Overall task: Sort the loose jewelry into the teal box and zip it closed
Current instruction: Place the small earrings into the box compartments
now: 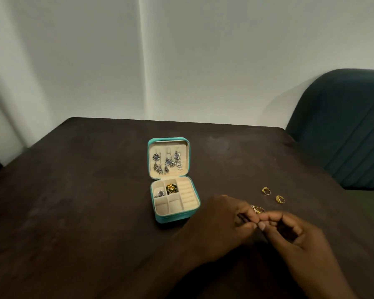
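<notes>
The teal box (173, 217) lies open on the dark table, its lid flat behind it with silver-blue earrings (167, 161) hung inside. A gold and green piece (171, 188) and a small blue piece (160, 193) fill two compartments. To the right of the box, my left hand (227, 219) and my right hand (296, 236) meet fingertip to fingertip, pinched together; what they hold is too small to see. A gold ring (257, 209) lies just behind the fingertips. Two more gold rings (266, 190) (279, 199) rest farther right.
The dark brown table (84, 201) ends at a white wall behind. A teal upholstered chair (345, 126) stands at the table's right far corner.
</notes>
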